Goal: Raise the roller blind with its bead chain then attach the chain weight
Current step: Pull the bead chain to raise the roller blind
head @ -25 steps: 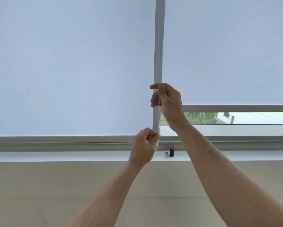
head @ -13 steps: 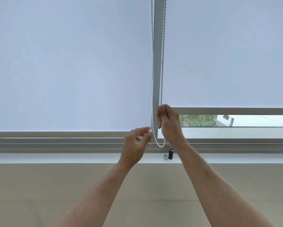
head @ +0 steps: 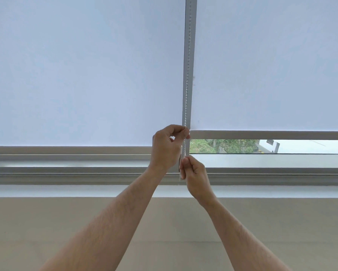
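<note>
A white bead chain (head: 188,75) hangs down the grey mullion between two pale roller blinds. The right blind (head: 271,65) is partly raised; its bottom bar (head: 269,135) sits above a strip of open glass. My left hand (head: 167,147) pinches the chain at about the height of that bar. My right hand (head: 193,171) grips the chain just below it, near the window frame. The chain weight is hidden behind my hands.
The left blind (head: 82,71) hangs fully down to the window frame (head: 66,169). A white sill (head: 66,190) runs under the frame, with a beige wall below. Greenery and a building show through the open strip at the right.
My left hand rose and took the chain at bar height. My right hand pulled down to the frame. The slack loop is gone, the chain is taut, and the two small parts on the sill are covered.
</note>
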`<move>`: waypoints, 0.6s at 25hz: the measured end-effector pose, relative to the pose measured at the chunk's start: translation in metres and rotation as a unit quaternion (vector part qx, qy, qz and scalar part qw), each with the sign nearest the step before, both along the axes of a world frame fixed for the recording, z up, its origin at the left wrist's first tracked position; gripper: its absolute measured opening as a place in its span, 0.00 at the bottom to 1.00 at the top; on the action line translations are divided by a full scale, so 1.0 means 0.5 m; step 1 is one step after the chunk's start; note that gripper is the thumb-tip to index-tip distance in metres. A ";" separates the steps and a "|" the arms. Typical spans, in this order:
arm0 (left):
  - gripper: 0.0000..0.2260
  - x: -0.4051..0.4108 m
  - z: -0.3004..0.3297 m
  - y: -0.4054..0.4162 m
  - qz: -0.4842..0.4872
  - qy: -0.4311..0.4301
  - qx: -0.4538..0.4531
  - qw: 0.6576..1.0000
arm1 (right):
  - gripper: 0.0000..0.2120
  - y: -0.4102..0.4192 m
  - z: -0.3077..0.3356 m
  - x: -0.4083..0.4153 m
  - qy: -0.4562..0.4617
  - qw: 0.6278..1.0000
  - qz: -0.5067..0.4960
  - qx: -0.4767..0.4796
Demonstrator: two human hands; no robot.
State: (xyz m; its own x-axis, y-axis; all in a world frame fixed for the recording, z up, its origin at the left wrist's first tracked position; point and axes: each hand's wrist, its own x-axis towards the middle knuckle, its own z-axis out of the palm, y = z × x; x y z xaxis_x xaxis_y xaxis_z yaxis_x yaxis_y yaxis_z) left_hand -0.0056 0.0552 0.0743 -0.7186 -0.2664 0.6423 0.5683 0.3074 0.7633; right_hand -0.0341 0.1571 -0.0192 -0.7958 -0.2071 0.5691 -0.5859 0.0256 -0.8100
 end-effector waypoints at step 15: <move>0.04 -0.009 -0.081 -0.001 0.014 -0.008 -0.054 0.998 | 0.14 0.014 0.197 -0.035 0.018 0.995 0.002 -0.095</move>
